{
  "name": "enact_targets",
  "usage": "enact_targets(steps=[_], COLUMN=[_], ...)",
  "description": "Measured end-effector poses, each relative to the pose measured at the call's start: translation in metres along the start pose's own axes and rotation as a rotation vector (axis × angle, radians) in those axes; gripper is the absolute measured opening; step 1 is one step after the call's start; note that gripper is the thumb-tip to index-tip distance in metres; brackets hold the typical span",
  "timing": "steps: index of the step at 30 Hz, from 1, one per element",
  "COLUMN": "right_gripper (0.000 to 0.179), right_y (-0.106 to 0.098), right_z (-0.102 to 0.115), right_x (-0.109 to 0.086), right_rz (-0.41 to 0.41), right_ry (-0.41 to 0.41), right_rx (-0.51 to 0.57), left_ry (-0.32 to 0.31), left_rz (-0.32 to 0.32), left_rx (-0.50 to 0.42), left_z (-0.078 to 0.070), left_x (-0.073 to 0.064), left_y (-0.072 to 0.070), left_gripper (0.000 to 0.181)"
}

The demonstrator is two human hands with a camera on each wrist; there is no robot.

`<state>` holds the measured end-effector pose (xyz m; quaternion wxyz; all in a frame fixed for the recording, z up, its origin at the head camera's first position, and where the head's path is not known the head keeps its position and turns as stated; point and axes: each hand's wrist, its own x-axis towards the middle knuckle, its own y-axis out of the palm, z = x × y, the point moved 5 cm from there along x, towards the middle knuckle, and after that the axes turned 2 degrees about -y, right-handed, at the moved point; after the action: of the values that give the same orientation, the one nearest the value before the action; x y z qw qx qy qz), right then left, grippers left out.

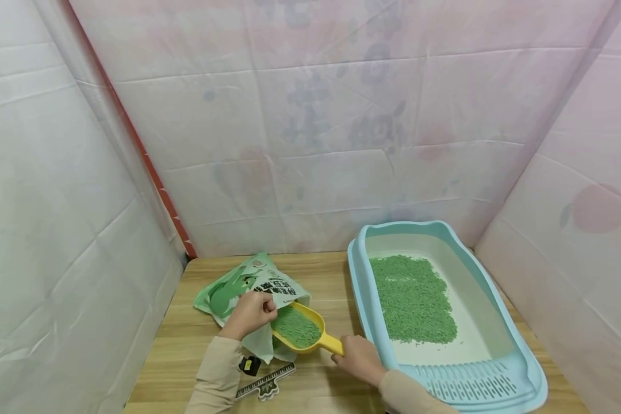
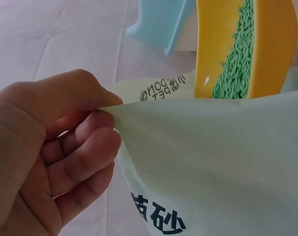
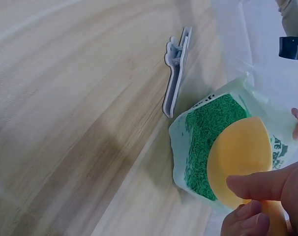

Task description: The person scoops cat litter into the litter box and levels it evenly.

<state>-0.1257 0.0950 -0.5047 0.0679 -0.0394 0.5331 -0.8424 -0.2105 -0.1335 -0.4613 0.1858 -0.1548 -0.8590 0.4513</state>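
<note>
A green and white bag [image 1: 238,282] of green pellet litter lies on its side at the left of the table, its mouth turned to the right. My left hand [image 1: 252,313] pinches the upper edge of that mouth between thumb and fingers, as the left wrist view [image 2: 65,142] shows. By its handle my right hand [image 1: 359,357] grips a yellow scoop [image 3: 240,155]. Green pellets [image 1: 297,329] fill the scoop, whose front end is at the bag's mouth. More litter [image 3: 200,142] shows inside the bag in the right wrist view.
To the right stands a light blue litter box [image 1: 364,287] with a layer of green pellets [image 1: 414,299] and a slotted front ledge. A sealing clip [image 1: 265,384] lies on the wooden table [image 1: 321,264] in front of the bag. Pale cloth walls surround the table on three sides.
</note>
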Motion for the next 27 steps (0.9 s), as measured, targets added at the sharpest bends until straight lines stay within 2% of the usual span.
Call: enact_targets(steps=[4, 13, 27], right_gripper=[0.025, 0.024, 0.027], right_y=[-0.005, -0.017, -0.029], right_z=[-0.006, -0.013, -0.02], right_x=[-0.005, -0.015, -0.026], right_rz=[-0.003, 0.018, 0.015], right_ry=[0.001, 0.032, 0.027], right_rx=[-0.013, -0.003, -0.008], left_ry=[-0.005, 0.005, -0.046], left_rz=[0.0, -0.048, -0.018], left_rx=[0.004, 0.048, 0.018], left_z=[0.001, 0.001, 0.001], left_x=[0.0, 0.002, 0.003], left_y=[0.0, -0.003, -0.005], left_gripper=[0.03, 0.022, 0.012])
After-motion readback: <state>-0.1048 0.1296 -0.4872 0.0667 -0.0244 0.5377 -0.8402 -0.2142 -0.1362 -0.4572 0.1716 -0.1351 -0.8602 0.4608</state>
